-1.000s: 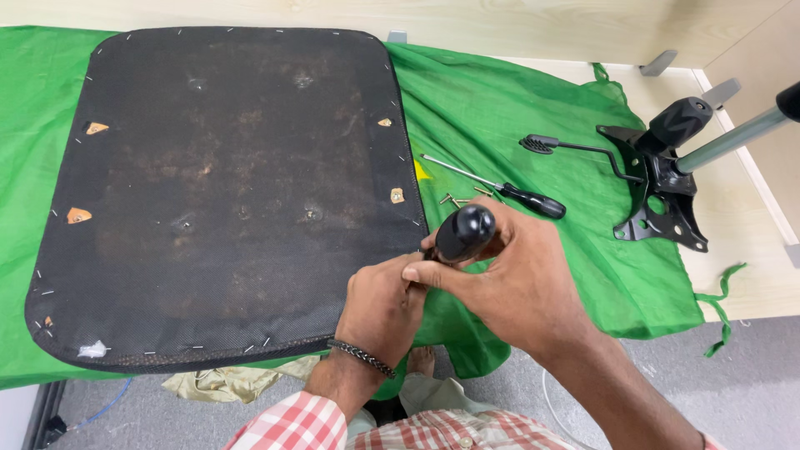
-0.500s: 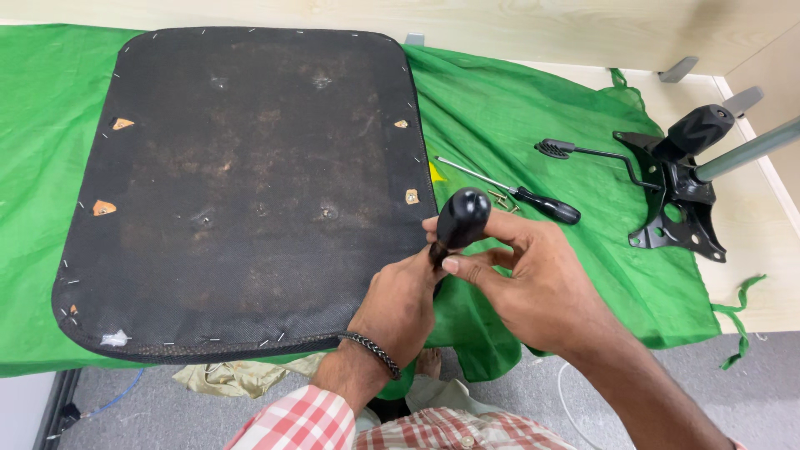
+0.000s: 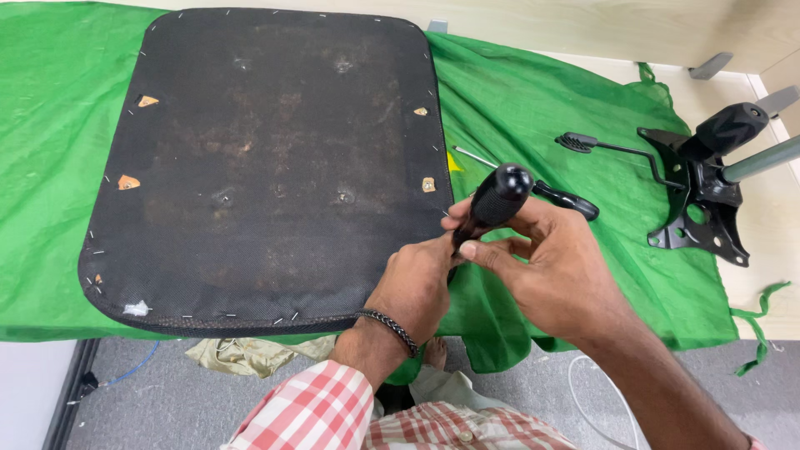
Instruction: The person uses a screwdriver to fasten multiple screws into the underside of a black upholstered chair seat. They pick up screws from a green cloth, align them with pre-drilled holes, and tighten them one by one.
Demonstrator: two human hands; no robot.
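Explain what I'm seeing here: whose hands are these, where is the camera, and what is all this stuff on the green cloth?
The camera sits on a person's head and looks down, so both hands are that person's own. The left hand, with a bracelet at the wrist, and the right hand together grip a tool with a black handle, at the edge of a seat pad. The pad is large, dark and lies flat on a green cloth spread over a table. Beside the hands lies a screwdriver. Further right lies a black metal chair bracket with a lever and a grey rod. What the tool's tip is doing is hidden by the hands.
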